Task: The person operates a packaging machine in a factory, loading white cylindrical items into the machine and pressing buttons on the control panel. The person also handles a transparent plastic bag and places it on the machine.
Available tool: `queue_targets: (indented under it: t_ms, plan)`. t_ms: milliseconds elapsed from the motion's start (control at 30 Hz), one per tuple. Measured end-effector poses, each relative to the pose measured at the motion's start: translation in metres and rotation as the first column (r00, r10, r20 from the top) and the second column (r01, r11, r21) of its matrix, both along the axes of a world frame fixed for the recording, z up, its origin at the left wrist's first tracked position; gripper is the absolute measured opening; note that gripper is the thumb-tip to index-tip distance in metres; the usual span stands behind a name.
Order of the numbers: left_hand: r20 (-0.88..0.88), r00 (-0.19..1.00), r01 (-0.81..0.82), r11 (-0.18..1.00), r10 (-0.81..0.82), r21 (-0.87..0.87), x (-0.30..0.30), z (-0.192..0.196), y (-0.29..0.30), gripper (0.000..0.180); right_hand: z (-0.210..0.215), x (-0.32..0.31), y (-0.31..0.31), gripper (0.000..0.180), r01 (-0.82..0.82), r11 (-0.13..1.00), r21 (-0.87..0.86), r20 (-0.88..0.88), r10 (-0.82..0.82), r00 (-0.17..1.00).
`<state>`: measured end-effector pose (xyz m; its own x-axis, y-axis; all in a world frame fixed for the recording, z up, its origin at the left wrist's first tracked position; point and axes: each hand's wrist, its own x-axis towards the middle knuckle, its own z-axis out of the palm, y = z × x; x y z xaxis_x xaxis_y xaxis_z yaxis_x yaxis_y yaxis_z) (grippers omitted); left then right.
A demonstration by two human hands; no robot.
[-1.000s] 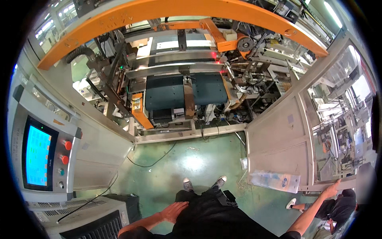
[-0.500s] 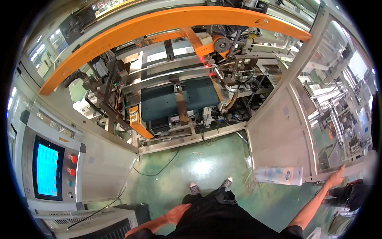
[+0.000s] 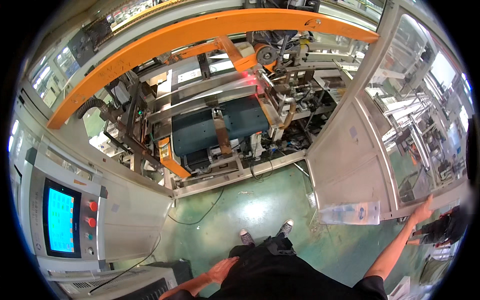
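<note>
"What's different over there?"

"In the machine (image 3: pixel 200 130), ahead and left of the right hand (image 3: pixel 424 210), a pale strip (image 3: pixel 220 90) now shows between two metal bars (image 3: pixel 200 103), where half a second ago it looked dark. I'd judge it's running (hard to swear to from here)."

"And the guard door (image 3: pixel 340 165)?"

"Just one, stretching forward and left from the right hand. Fingers touch its edge; whether they curl round it, I can't tell. The left hand (image 3: pixel 222 270), across the body from that hold, lies flat on dark clothing (image 3: pixel 280 270), clasping nothing I see."

"Count the rest?"

"Around that right hand: one orange beam (image 3: pixel 250 21) far ahead, one co-worker (image 3: pixel 447 226) just beyond, one screen (image 3: pixel 62 219) far left, one plastic pouch (image 3: pixel 350 213) near left, two shoes (image 3: pixel 246 237) farther left, two red buttons (image 3: pixel 93 205) beside the screen."
</note>
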<state>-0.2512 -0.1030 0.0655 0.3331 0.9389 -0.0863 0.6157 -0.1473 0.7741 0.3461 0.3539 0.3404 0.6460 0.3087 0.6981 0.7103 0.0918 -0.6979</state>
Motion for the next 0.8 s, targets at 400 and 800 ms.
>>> queue_targets:
  t_ms: [400,800]
  plan:
    - [0.040,0.997,-0.071,0.997,0.071,0.007,0.005,0.008,-0.006,0.067,-0.003,0.012,0.006,0.060,0.013,1.000,-0.005,-0.035,-0.013,0.999]
    - [0.021,0.998,-0.061,0.998,0.061,0.003,-0.002,-0.006,-0.011,0.073,-0.004,0.014,0.001,0.057,0.085,0.993,-0.077,0.028,-0.083,0.996]
